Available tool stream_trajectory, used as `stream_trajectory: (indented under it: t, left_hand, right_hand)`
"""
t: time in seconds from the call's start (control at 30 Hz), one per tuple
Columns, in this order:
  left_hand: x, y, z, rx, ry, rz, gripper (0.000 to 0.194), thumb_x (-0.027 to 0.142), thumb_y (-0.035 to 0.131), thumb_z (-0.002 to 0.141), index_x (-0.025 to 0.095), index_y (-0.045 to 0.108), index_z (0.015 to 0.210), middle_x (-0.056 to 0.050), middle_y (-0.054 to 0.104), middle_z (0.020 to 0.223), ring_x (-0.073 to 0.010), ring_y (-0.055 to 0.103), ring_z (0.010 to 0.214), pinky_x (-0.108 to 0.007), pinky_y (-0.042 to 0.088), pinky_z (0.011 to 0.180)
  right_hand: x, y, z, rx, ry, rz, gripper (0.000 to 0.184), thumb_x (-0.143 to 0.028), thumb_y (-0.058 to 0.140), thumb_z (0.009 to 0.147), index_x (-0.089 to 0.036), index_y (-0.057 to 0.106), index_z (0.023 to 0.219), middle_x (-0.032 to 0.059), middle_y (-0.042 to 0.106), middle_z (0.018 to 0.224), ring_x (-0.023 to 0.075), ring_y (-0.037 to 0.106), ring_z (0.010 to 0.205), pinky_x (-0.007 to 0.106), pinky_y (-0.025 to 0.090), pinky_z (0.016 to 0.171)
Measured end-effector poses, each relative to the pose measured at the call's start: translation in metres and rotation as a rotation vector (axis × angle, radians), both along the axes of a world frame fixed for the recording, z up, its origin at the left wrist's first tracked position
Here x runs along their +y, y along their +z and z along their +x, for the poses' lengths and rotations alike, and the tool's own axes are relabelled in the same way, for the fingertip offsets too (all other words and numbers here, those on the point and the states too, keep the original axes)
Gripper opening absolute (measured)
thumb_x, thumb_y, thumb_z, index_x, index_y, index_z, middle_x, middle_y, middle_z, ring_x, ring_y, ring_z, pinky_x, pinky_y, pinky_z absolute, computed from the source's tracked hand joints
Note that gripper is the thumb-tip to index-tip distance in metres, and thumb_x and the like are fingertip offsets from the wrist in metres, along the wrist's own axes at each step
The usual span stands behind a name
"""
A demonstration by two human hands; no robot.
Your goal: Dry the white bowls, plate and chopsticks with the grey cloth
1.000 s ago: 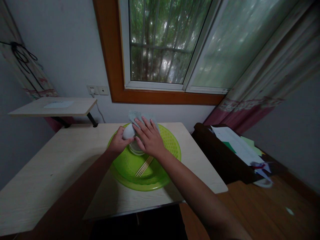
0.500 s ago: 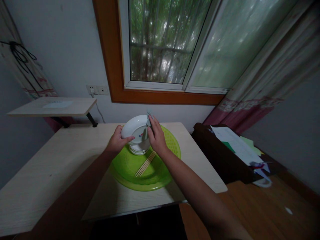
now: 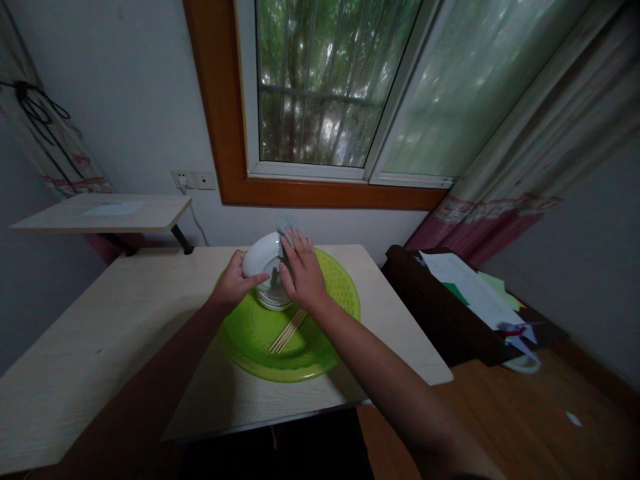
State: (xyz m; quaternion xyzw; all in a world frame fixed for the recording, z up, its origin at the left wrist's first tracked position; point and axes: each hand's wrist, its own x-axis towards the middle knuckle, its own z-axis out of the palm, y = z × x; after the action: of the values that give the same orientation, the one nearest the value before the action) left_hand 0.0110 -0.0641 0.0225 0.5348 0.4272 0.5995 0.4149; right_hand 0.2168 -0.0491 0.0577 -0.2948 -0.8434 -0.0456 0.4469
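My left hand (image 3: 234, 283) grips a white plate (image 3: 261, 259) by its left edge, thumb on the face. The plate is tilted above a green plastic basin (image 3: 285, 375). Against the plate's right side my right hand (image 3: 304, 270) presses a pale grey-blue cloth (image 3: 287, 225), which sticks out past the fingertips. Part of the plate's face lies hidden behind that hand. Below it, a stack of white dishes (image 3: 273, 301) sits in the basin. Several light wooden chopsticks (image 3: 287, 333) lie side by side in the basin, their upper ends partly covered by my right wrist.
The basin stands on a pale wooden table (image 3: 125, 333). A small raised shelf (image 3: 105, 212) with a paper on it is at the back left. Right of the table is a dark brown piece of furniture (image 3: 430, 300) bearing papers. A window (image 3: 330, 87) rises behind.
My right hand has moved a little left and turned across the plate, carrying the cloth along its upper edge. My left hand holds the plate in nearly the same place.
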Motion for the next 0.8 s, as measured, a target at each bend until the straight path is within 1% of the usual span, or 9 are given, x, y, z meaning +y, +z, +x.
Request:
stream_trajectory:
  t: [0.1,0.17,0.33,0.47,0.57,0.7,0.8]
  left_hand:
    - [0.000,0.001,0.000,0.026,-0.018,-0.005,0.054,0.032,0.089,0.064,0.019,0.048,0.098,0.001,0.063,0.094,-0.0148,0.061,0.083,-0.026,0.050,0.074]
    - [0.000,0.000,0.000,0.025,-0.021,0.002,0.055,0.032,0.089,0.065,0.019,0.049,0.099,0.001,0.063,0.096,-0.0149,0.061,0.084,-0.026,0.050,0.075]
    - [0.001,0.001,-0.002,-0.022,-0.013,-0.003,0.055,0.031,0.090,0.064,0.019,0.049,0.099,0.001,0.064,0.093,-0.0159,0.063,0.083,-0.027,0.051,0.074]
    - [-0.001,0.006,-0.001,-0.143,-0.031,0.021,0.056,0.029,0.089,0.064,0.020,0.047,0.101,-0.001,0.066,0.098,-0.0183,0.065,0.088,-0.030,0.054,0.078]
    - [-0.002,0.011,0.000,-0.269,-0.033,0.026,0.057,0.026,0.088,0.065,0.021,0.045,0.103,-0.002,0.067,0.103,-0.0188,0.066,0.092,-0.032,0.056,0.081]
    - [-0.002,0.017,-0.003,-0.387,0.012,0.013,0.054,0.024,0.087,0.066,0.023,0.045,0.100,-0.002,0.067,0.106,-0.0192,0.067,0.098,-0.035,0.057,0.088]
    - [-0.003,0.020,-0.006,-0.434,0.034,-0.004,0.049,0.026,0.085,0.070,0.023,0.045,0.099,-0.003,0.068,0.111,-0.0217,0.067,0.107,-0.040,0.056,0.096]
  right_hand:
    - [-0.003,0.004,-0.002,-0.094,0.010,0.030,0.061,-0.030,0.043,0.103,-0.027,0.025,0.161,0.0070,0.031,0.167,0.0256,0.015,0.159,0.060,0.015,0.128]
    - [-0.003,0.005,-0.003,-0.074,0.003,0.010,0.060,-0.030,0.042,0.104,-0.028,0.026,0.161,0.0061,0.032,0.167,0.0246,0.017,0.158,0.059,0.016,0.128]
    - [0.008,0.000,0.003,0.126,0.009,-0.105,0.059,-0.036,0.043,0.104,-0.032,0.027,0.160,0.0040,0.033,0.166,0.0236,0.028,0.155,0.054,0.026,0.127]
    - [0.020,-0.006,0.011,0.265,0.049,-0.232,0.058,-0.046,0.047,0.103,-0.031,0.036,0.157,0.0059,0.041,0.162,0.0250,0.039,0.149,0.053,0.033,0.124]
    - [0.024,-0.010,0.014,0.351,0.059,-0.317,0.059,-0.053,0.049,0.101,-0.029,0.043,0.154,0.0075,0.047,0.158,0.0257,0.044,0.146,0.051,0.034,0.123]
    - [0.027,-0.015,0.013,0.436,0.096,-0.397,0.059,-0.056,0.051,0.099,-0.028,0.049,0.150,0.0077,0.051,0.155,0.0248,0.047,0.144,0.050,0.035,0.122]
    - [0.029,-0.020,0.009,0.508,0.130,-0.528,0.070,-0.058,0.062,0.091,-0.024,0.048,0.151,0.0104,0.051,0.155,0.0260,0.050,0.141,0.049,0.037,0.121]
